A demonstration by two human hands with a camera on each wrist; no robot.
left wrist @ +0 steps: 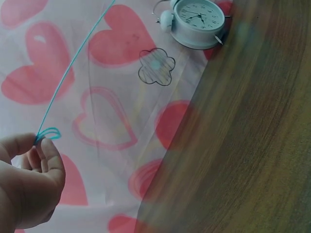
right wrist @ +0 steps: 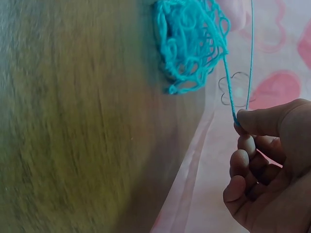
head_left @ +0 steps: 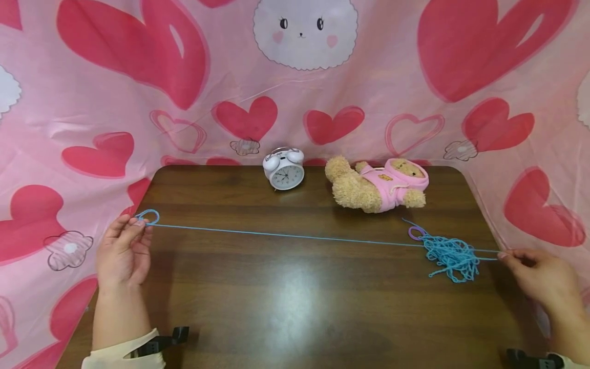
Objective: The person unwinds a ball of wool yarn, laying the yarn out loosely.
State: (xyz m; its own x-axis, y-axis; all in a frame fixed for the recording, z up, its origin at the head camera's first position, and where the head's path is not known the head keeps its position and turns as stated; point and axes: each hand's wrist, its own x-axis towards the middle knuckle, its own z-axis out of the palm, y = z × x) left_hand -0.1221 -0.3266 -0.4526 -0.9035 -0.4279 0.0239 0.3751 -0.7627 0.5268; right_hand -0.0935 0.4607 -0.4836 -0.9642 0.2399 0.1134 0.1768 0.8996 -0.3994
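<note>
Blue yarn (head_left: pixel 286 235) runs taut across the table between both hands. At the left edge my left hand (head_left: pixel 124 251) pinches it between thumb and fingertips, and a small loop of yarn (head_left: pixel 154 217) sticks out there. Beyond the right edge my right hand (head_left: pixel 546 277) pinches the yarn between thumb and index finger; two strands reach it. A loose tangle of the same yarn (head_left: pixel 454 259) lies on the table beside that hand, seen closer in the right wrist view (right wrist: pixel 189 43). Against the tangle's upper left sits a purple ring (head_left: pixel 417 233).
A white alarm clock (head_left: pixel 283 169) stands at the back of the brown wooden table (head_left: pixel 230 297). Right of it, a teddy bear (head_left: pixel 380 185) in a pink hoodie lies on its back. Pink heart-patterned cloth (head_left: pixel 299 87) surrounds the table's back and sides.
</note>
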